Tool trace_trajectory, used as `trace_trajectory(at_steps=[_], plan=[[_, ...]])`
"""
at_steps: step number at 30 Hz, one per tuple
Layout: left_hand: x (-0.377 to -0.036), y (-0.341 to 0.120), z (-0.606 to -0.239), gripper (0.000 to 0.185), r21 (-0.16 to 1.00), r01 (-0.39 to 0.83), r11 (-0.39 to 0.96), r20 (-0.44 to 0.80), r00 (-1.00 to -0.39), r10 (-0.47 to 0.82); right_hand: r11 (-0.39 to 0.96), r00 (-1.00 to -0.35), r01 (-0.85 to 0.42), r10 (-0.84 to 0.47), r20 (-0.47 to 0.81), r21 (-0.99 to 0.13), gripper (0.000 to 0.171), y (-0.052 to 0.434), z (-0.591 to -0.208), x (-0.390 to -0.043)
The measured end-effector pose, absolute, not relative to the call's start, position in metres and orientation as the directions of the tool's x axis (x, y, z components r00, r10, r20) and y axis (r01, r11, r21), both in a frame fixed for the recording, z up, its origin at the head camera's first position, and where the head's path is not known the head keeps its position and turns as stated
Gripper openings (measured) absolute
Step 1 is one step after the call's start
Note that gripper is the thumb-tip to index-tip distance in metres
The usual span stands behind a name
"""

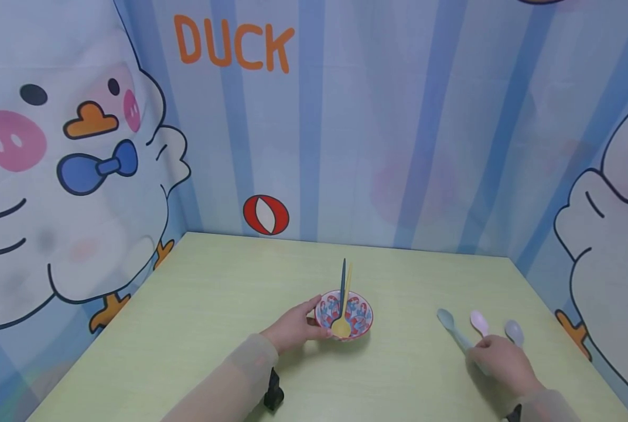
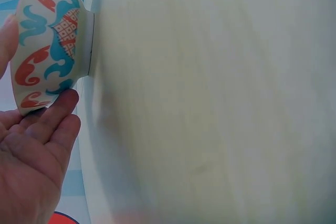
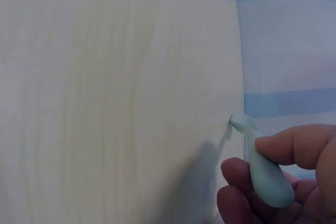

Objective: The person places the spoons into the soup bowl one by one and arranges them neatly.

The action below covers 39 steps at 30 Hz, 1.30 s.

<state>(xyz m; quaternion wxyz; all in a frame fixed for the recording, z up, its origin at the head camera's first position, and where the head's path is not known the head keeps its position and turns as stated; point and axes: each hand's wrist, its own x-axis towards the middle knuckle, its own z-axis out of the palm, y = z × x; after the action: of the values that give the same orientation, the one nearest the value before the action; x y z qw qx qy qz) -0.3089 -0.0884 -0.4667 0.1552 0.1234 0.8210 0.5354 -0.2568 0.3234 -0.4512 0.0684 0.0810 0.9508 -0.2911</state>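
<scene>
Head view, left to right. My left hand [image 1: 293,327] steadies the patterned bowl [image 1: 359,316] at mid-desk [image 1: 214,305], relaxed fingers [image 2: 65,100] touching its outer wall. Two spoons already stand in the bowl: a dark blue spoon [image 1: 342,284] and a yellow spoon [image 1: 345,305]. On the right lie a pale green spoon [image 1: 448,324], a pink spoon [image 1: 479,322] and a lilac spoon [image 1: 514,332]. My right hand [image 1: 504,362] pinches the green spoon's handle, fingers [image 3: 286,145] curled round it. By my judgement, two are in and three remain.
</scene>
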Motion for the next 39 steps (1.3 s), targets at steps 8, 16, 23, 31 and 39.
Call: trace_trajectory(at_steps=[8,16,23,31,39], plan=[[-0.307,-0.088,-0.463,0.092,0.915,0.068,0.398,-0.103,-0.914,0.393,0.605,-0.970,0.244,0.133,-0.206,-0.758,0.033,0.328,-0.446,-0.261],[-0.309,-0.088,-0.466,0.092,0.921,0.052,0.385,-0.111,-0.915,0.388,0.429,-0.957,0.279,0.192,-0.215,-0.859,0.047,0.330,-0.436,-0.263],[-0.310,-0.088,-0.467,0.092,0.918,0.039,0.396,-0.124,-0.918,0.376,0.171,-0.925,0.291,0.300,-0.232,-0.941,0.043,0.322,-0.435,-0.264],[-0.310,-0.089,-0.467,0.092,0.918,0.038,0.394,-0.125,-0.917,0.379,-0.010,-0.886,0.201,0.425,-0.186,-0.980,0.032,0.309,-0.445,-0.274],[-0.308,-0.088,-0.466,0.092,0.920,0.043,0.390,-0.119,-0.916,0.384,-0.142,-0.909,0.151,0.368,-0.193,-0.978,0.044,0.298,-0.433,-0.273]])
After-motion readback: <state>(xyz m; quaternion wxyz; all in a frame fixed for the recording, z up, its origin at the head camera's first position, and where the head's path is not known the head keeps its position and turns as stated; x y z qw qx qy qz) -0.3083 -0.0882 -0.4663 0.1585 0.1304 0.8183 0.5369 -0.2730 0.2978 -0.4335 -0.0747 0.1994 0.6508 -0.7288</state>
